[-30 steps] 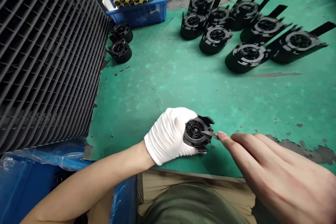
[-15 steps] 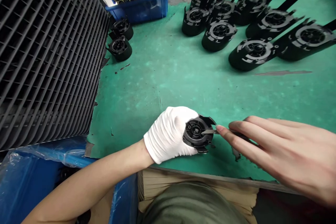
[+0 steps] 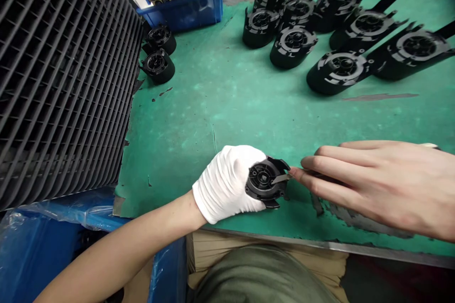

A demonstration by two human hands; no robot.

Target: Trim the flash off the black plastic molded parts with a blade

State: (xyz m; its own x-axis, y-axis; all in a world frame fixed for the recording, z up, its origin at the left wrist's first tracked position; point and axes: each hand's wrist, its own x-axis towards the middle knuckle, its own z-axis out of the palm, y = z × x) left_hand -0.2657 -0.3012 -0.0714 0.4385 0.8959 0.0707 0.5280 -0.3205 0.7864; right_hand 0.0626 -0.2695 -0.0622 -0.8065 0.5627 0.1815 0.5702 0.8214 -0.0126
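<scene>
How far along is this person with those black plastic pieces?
Seemingly done: several black housings stand grouped at the back. In hand: the gloved left hand grips a round black part while the right hand presses a small blade to it. Possibly left: two similar round parts beside the grille.

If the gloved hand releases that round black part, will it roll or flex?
The round black part looks like ribbed moulded plastic: probably stiff and light. Held on edge by the left hand, it might roll, though its protruding tabs likely stop it.
</scene>
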